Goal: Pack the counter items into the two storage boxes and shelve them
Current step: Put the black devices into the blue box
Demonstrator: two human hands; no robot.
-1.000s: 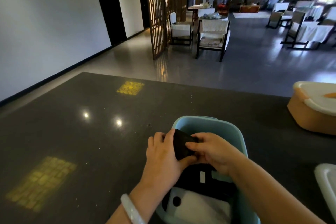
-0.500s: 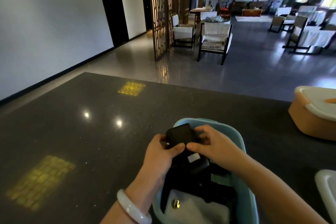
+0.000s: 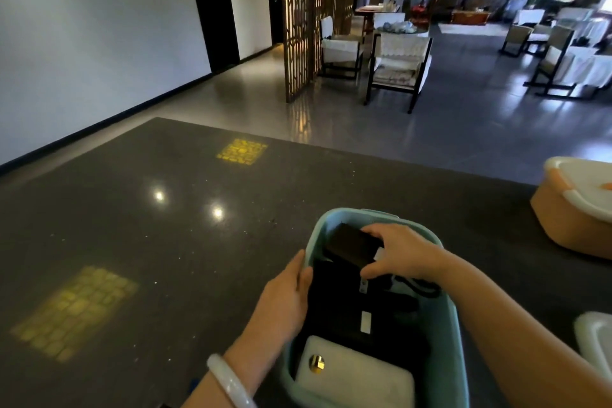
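A small black box (image 3: pixel 352 247) is gripped by the right hand (image 3: pixel 402 252), fingers curled over its far edge and thumb under its near corner, inside the far end of the blue storage box (image 3: pixel 443 334). The left hand (image 3: pixel 284 298) is laid against that box's left rim, fingers fairly straight; its fingertips are hidden by the rim. Below the right hand, dark items are hard to make out; a white pouch (image 3: pixel 354 378) lies nearest. To the right, an orange storage box (image 3: pixel 563 222) is cut off on the dark surface (image 3: pixel 132 242).
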